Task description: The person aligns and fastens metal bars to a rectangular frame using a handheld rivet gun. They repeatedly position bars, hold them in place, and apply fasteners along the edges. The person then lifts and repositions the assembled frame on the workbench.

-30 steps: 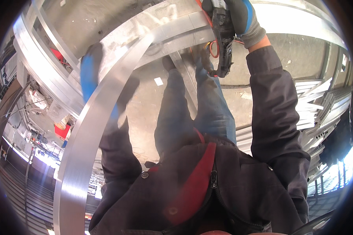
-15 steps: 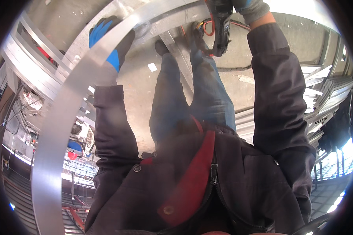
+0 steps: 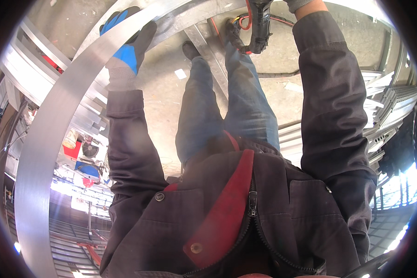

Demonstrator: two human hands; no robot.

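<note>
A long, shiny metal strip (image 3: 37, 153) bends through the picture from the lower left to the top. My left hand (image 3: 127, 54), in a blue and grey work glove, lies beneath this strip with fingers stretched and thumb apart. Its palm is hidden; it seems to rest on a wide metal beam (image 3: 178, 28). My right hand (image 3: 295, 3) is mostly cut off by the top edge, with only its grey glove cuff and wrist showing. Beside it hangs a black, tape-wrapped power tool (image 3: 261, 28), moving with that hand; the grip itself is out of view.
Orange-red cable (image 3: 251, 18) and a dark hose (image 3: 278, 74) run over the concrete floor (image 3: 164, 104). A narrow metal bar (image 3: 207, 51) lies by my feet. Metal profiles are stacked at the left (image 3: 30, 76) and right (image 3: 384, 113). A white scrap (image 3: 180, 73) lies on the floor.
My left hand has shifted slightly up and left. My right hand and the power tool have moved up, partly out of the picture. The metal strip's lower part has swung left.
</note>
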